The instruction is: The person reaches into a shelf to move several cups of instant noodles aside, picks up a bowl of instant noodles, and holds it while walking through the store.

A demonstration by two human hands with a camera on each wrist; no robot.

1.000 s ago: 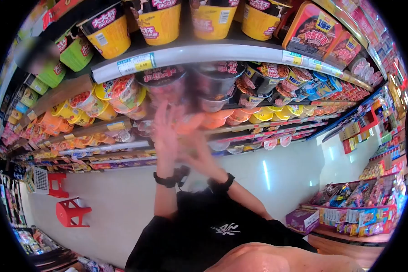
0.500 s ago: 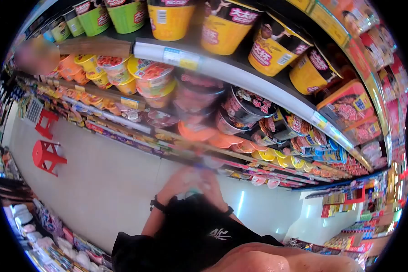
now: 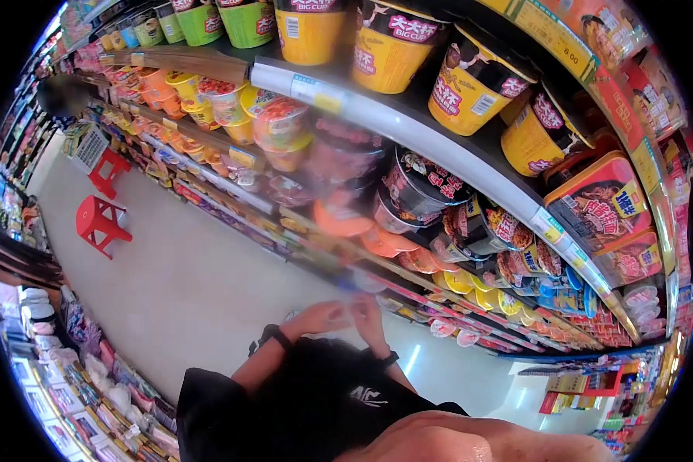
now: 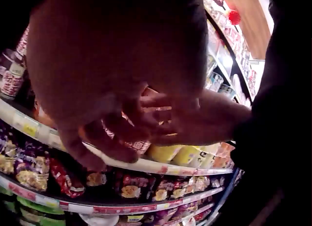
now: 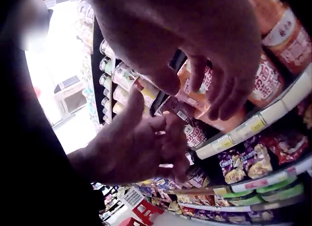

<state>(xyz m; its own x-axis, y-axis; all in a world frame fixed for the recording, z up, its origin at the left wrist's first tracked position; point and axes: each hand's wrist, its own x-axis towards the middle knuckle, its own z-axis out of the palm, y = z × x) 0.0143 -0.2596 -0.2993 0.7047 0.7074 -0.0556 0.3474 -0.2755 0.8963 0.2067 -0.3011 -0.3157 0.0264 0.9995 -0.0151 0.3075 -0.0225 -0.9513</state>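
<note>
In front of the torso, low in the head view, the left hand (image 3: 321, 316) and right hand (image 3: 368, 317) stand close together, fingers loosely bent. Neither shows anything held. From the left wrist view, the left hand (image 4: 107, 84) has its fingers apart, with the right hand (image 4: 192, 119) beyond. The right wrist view shows the right hand (image 5: 187, 45) above, fingers hanging slightly bent, and the left hand (image 5: 139, 145) below with its thumb raised. Whether they touch, I cannot tell. Nearest above them are orange-lidded bowls (image 3: 340, 220) and black noodle bowls (image 3: 431, 179).
Yellow cups (image 3: 470, 81) line the upper shelf, whose pale price rail (image 3: 408, 138) curves across. Packaged goods fill the lower shelves. Red stools (image 3: 102, 223) stand on the floor (image 3: 200, 277) at left, and more goods (image 3: 92, 385) lie at lower left.
Both hands have come down from in front of the bowls to near the torso, and their fingers have separated since half a second ago. The head view has turned, tilting the shelves.
</note>
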